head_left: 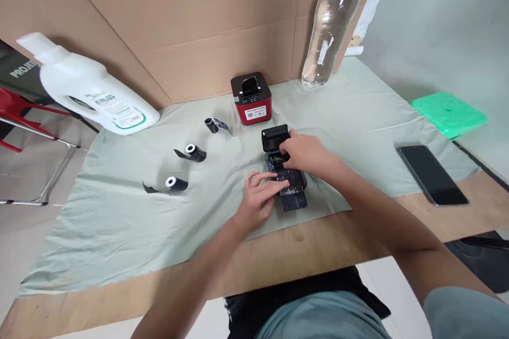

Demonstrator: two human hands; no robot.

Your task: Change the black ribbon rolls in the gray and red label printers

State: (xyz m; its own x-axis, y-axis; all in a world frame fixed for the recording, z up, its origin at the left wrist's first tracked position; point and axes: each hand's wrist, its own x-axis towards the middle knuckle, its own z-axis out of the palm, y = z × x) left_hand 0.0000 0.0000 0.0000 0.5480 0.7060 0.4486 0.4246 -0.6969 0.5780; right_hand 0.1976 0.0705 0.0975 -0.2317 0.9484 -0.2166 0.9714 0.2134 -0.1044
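A small black portable printer (304,180) lies on the cloth in front of me with its lid (275,139) raised. From its compartment a dark printed paper strip (295,202) runs out toward me. My left hand (260,198) rests from the left with its fingers stretched out over the strip, touching it. My right hand (304,152) reaches in from the right at the open compartment, its fingers curled by the lid's hinge. What they grip there is hidden. To the left lie three dark paper rolls: a near roll (177,184), a middle roll (195,153) and a far roll (212,125), each with a loose tail.
Behind the portable printer stands a red and black box-shaped printer (254,99). A white jug (95,90) and a clear water bottle (332,26) lean near the cardboard wall (199,10). At right are a phone (432,175) and a green stool (448,114). The cloth (119,233) is wrinkled.
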